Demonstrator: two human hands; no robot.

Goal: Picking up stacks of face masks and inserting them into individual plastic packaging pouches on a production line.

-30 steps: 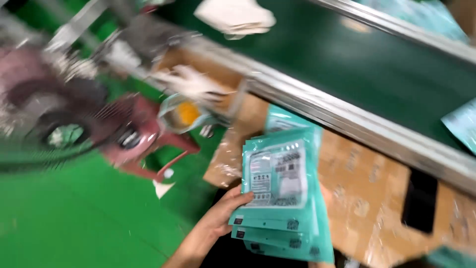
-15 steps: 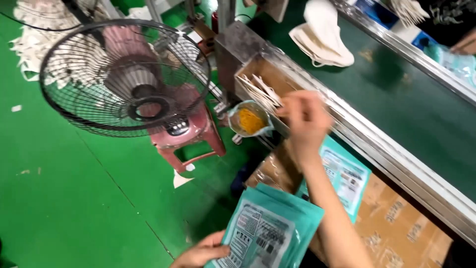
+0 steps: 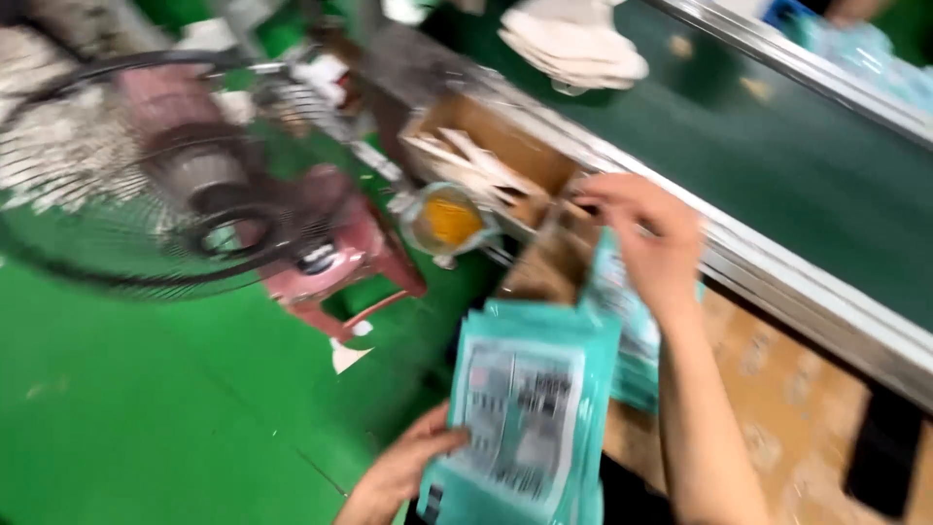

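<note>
Teal packets (image 3: 525,418) sit fanned in your left hand (image 3: 403,467), low in the view; your fingers curl against their left edge, so that grip is clamped on the stack, printed labels facing up. Your right hand (image 3: 646,238) reaches forward over the cardboard box (image 3: 486,156) that stands against the metal rail (image 3: 777,267) of the green belt (image 3: 777,146). Its fingers are bent and close together near the box's edge, but motion blur hides whether that grip is clamped on anything, so you cannot tell. More teal packets (image 3: 627,340) lie just beneath your right wrist on the brown cardboard-covered worktop (image 3: 777,389). A small round cup with an orange inside (image 3: 447,219) hangs just left of the box. Farther left, a pink fan (image 3: 194,194) with a dark wire cage stands on the green floor (image 3: 146,408). White cloth pieces (image 3: 573,49) rest on the belt, well apart from both hands.
</note>
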